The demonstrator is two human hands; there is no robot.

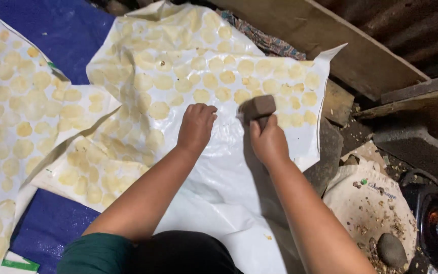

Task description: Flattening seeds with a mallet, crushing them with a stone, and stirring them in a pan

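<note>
My right hand (268,142) grips the handle of a brown wooden mallet (258,107), its blocky head held just above a white plastic sheet (219,167). My left hand (196,127) rests knuckles-down on the same sheet, fingers curled, just left of the mallet. Rows of flat, pale yellow round discs (201,80) cover the far part of the sheet, beyond both hands. The sheet's near part is bare.
More disc-covered white sheets (11,116) lie to the left on a blue tarp (62,25). A wooden board (340,45) runs along the back right. A dirty sack (371,203) with a stone (391,249) and a glowing stove (434,218) sit at right.
</note>
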